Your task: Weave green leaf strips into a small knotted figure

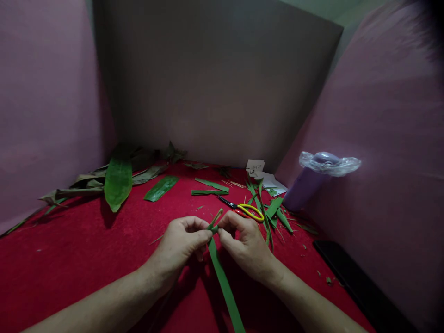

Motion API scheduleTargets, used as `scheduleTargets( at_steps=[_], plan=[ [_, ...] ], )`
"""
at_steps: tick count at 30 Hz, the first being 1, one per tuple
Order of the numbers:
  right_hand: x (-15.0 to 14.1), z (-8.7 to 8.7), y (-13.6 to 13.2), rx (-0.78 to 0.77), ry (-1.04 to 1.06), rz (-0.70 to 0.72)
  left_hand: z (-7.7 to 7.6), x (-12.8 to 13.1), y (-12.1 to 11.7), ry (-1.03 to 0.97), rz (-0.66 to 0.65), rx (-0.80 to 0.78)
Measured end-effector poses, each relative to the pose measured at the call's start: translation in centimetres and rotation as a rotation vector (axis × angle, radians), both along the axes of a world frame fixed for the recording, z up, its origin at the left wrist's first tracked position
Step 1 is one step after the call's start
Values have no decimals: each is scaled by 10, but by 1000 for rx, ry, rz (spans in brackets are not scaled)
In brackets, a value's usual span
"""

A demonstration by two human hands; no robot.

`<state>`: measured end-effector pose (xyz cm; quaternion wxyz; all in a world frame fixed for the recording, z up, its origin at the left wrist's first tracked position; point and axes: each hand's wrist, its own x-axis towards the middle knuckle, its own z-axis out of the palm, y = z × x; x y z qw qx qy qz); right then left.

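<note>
Between my two hands is a long green leaf strip, folded or looped at its upper end, with its tail hanging down toward me. My left hand pinches the strip's folded part between thumb and fingers. From the other side, my right hand pinches the same fold, its fingertips closed on the leaf. A thin loop sticks up above the fingertips. Just beyond my right hand lie scissors with yellow and red handles and dark blades. How the strip is wound inside the fingers is partly hidden.
Red cloth covers the surface. Cut leaf pieces lie at right; a broad leaf and a cut leaf section lie at left. A purple container with clear plastic and a black flat object stand along the right wall.
</note>
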<state>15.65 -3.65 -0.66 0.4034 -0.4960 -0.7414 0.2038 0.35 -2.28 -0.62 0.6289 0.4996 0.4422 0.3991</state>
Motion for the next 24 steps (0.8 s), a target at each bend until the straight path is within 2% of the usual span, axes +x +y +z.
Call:
scheduleTargets(
  at_steps=[15, 20, 24],
  plan=[
    [-5, -6, -3, 41, -40, -117, 4, 2, -4, 26, -39, -21],
    [-3, -5, -1, -61, 43, -84, 2, 2, -2, 35, -4, -22],
    [-2, -1, 0, -173, 167, 20, 1, 0, 1, -8, 6, -34]
  ],
)
